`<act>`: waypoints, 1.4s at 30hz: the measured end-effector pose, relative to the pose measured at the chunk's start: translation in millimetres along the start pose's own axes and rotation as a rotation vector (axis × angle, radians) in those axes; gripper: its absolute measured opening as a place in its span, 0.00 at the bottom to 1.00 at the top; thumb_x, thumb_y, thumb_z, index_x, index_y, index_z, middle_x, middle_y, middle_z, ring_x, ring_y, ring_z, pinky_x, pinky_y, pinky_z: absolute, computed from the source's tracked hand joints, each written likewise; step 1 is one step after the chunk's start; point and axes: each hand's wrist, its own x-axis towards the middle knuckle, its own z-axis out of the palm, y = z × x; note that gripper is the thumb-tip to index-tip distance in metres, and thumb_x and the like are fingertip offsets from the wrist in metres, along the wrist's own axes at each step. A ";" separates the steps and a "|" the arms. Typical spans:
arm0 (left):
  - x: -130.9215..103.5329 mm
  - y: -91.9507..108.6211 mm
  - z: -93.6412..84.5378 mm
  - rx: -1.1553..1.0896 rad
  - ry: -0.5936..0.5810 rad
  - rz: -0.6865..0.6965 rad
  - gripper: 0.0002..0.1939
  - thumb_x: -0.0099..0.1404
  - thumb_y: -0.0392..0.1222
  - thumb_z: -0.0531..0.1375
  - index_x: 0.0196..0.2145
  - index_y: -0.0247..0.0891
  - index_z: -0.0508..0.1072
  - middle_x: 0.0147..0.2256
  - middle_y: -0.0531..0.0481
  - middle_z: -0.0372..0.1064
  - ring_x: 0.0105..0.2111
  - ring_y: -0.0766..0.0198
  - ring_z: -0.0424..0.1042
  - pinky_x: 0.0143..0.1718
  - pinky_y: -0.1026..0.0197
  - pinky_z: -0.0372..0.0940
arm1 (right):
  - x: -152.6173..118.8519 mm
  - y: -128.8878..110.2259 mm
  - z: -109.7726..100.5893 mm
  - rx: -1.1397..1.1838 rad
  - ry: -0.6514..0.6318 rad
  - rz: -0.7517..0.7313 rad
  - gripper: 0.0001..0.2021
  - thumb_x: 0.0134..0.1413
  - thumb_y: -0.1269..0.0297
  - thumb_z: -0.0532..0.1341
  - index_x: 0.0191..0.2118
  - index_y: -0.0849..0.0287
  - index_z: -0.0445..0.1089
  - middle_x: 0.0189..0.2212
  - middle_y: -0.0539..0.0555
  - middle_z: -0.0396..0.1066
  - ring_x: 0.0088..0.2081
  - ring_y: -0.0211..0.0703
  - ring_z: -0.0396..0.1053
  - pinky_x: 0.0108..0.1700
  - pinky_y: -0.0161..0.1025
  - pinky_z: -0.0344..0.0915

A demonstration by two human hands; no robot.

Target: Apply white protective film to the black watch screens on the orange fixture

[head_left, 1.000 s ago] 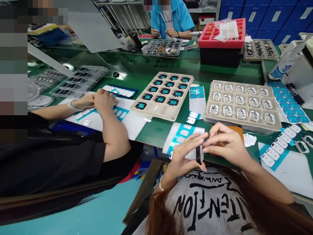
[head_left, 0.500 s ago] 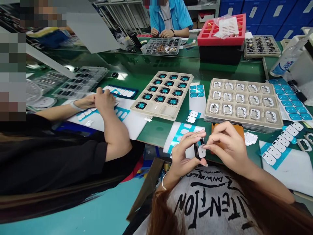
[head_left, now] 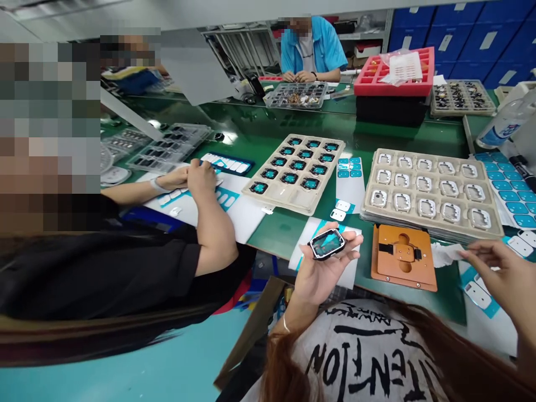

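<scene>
My left hand [head_left: 315, 279] holds a black watch case [head_left: 327, 244] with a light rim and teal film inside, its open face turned up. The fingers curl around its edges above a white sheet. Off to the right, my right hand [head_left: 498, 273] pinches the end of a thin white paper liner [head_left: 457, 252]. That liner meets a small heap of crumpled white scraps [head_left: 441, 257], so their border is hard to make out. An orange fixture plate [head_left: 404, 273] with a black-lined recess lies between my hands.
Ahead stand a beige tray of teal-filled black cases [head_left: 288, 195] and stacked trays of silver frames [head_left: 431, 223]. Sticker sheets [head_left: 479, 293] lie at right. A co-worker's arms [head_left: 213, 218] work at left; another person in blue [head_left: 335, 50] sits opposite. A bottle [head_left: 505, 123] stands far right.
My right hand has moved away from the case to the scraps at the right. My left hand has turned the case face up. The view has shifted, uncovering the orange fixture.
</scene>
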 end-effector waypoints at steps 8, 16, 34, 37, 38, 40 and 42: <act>1.0 -0.5 5.3 -0.045 0.042 -0.097 0.30 0.60 0.70 0.58 0.52 0.49 0.72 0.50 0.47 0.76 0.54 0.50 0.74 0.51 0.50 0.69 | -10.9 35.6 43.9 -0.294 -0.057 -0.154 0.22 0.67 0.48 0.50 0.35 0.56 0.75 0.31 0.55 0.80 0.29 0.51 0.78 0.23 0.41 0.67; -1.3 8.4 16.5 -0.162 0.080 -0.012 0.27 0.58 0.59 0.68 0.53 0.48 0.74 0.48 0.46 0.75 0.52 0.52 0.72 0.44 0.56 0.70 | -20.8 41.8 41.7 -0.499 0.038 -0.326 0.27 0.69 0.56 0.43 0.35 0.58 0.78 0.43 0.57 0.80 0.27 0.49 0.78 0.17 0.43 0.68; -15.4 9.7 -13.1 -0.284 0.211 -0.117 0.25 0.67 0.61 0.56 0.44 0.35 0.75 0.40 0.43 0.73 0.40 0.55 0.73 0.47 0.52 0.64 | 49.9 -211.2 52.9 0.386 -0.094 -1.493 0.11 0.63 0.76 0.57 0.48 0.71 0.73 0.44 0.63 0.78 0.49 0.53 0.74 0.48 0.48 0.76; -19.7 13.4 -24.9 -0.246 0.257 -0.056 0.27 0.66 0.62 0.57 0.45 0.34 0.75 0.42 0.41 0.73 0.43 0.54 0.73 0.47 0.51 0.65 | 55.4 -229.2 67.3 0.415 -0.014 -1.592 0.11 0.65 0.77 0.54 0.44 0.69 0.74 0.38 0.61 0.79 0.44 0.53 0.75 0.42 0.48 0.76; -20.8 15.6 -28.0 -0.245 0.268 -0.043 0.26 0.65 0.61 0.59 0.45 0.34 0.75 0.42 0.41 0.73 0.42 0.54 0.73 0.47 0.52 0.65 | 57.1 -234.2 69.6 0.427 -0.005 -1.606 0.11 0.65 0.77 0.53 0.43 0.69 0.74 0.37 0.61 0.80 0.43 0.53 0.76 0.39 0.47 0.76; -22.0 21.1 -33.7 -0.215 0.298 0.002 0.23 0.62 0.57 0.64 0.44 0.35 0.76 0.42 0.43 0.75 0.42 0.56 0.74 0.46 0.54 0.66 | 60.2 -241.9 72.5 0.453 -0.022 -1.590 0.10 0.64 0.78 0.54 0.43 0.68 0.73 0.37 0.61 0.80 0.42 0.53 0.76 0.37 0.47 0.74; -21.6 26.7 -40.6 -0.101 0.350 0.135 0.19 0.59 0.54 0.68 0.41 0.37 0.78 0.42 0.44 0.76 0.43 0.56 0.74 0.47 0.56 0.66 | 63.6 -245.6 75.7 0.488 -0.098 -1.525 0.10 0.63 0.78 0.56 0.45 0.66 0.72 0.39 0.60 0.80 0.41 0.51 0.76 0.38 0.47 0.74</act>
